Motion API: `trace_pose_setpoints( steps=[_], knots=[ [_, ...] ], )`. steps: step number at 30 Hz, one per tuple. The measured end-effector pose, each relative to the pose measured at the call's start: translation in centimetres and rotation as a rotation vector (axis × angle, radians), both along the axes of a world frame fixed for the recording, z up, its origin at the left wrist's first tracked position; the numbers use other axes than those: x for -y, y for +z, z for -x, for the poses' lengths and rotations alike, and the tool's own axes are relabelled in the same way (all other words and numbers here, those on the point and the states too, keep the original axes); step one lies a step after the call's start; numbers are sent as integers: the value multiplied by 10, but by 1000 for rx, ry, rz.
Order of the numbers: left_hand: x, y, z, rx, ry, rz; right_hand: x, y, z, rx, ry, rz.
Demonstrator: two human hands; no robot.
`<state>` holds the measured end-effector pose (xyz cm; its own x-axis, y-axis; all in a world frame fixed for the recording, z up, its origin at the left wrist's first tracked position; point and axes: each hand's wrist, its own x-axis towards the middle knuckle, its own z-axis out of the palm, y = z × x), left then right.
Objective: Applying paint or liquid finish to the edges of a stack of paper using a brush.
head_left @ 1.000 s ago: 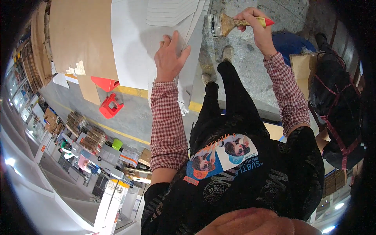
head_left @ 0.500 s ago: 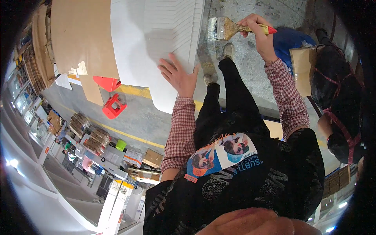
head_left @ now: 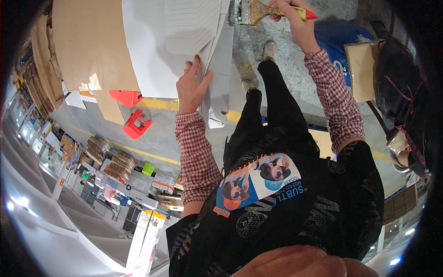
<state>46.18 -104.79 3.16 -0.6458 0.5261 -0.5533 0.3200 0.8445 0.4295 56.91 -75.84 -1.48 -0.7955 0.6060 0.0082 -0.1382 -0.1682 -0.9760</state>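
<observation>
White sheets [head_left: 170,41] lie stacked and fanned at the upper middle of the view, over a big brown cardboard panel [head_left: 87,41] to their left; below the cardboard sit a red stool [head_left: 136,123] and a red block [head_left: 124,97] on the grey floor [head_left: 161,134], beside a yellow line [head_left: 157,105]; the left hand [head_left: 190,87] lies flat, fingers spread, on the lower right edge of the sheets, gripping nothing that shows; the right hand [head_left: 290,18] is well apart from it, up at the top edge, closed around the red and yellow handle of a paintbrush [head_left: 258,10] whose glue-stained bristles point left, just right of the sheets; further right another person [head_left: 401,92] in dark clothes holds a brown board [head_left: 362,69].
</observation>
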Motion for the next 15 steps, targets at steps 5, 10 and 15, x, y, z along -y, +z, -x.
trace_pose_setpoints(
  steps=[5, 10, 15],
  knots=[
    [3, -1, 1, -22, 7, -17, 10, -7, -4, 57, 79, 10],
    [-1, -2, 2, -15, -18, -4, 12, -26, 21, -745, 1, 449],
    [3, -2, 2, -38, -32, 16, 8, -2, 0, 50, 70, -31]
  ],
)
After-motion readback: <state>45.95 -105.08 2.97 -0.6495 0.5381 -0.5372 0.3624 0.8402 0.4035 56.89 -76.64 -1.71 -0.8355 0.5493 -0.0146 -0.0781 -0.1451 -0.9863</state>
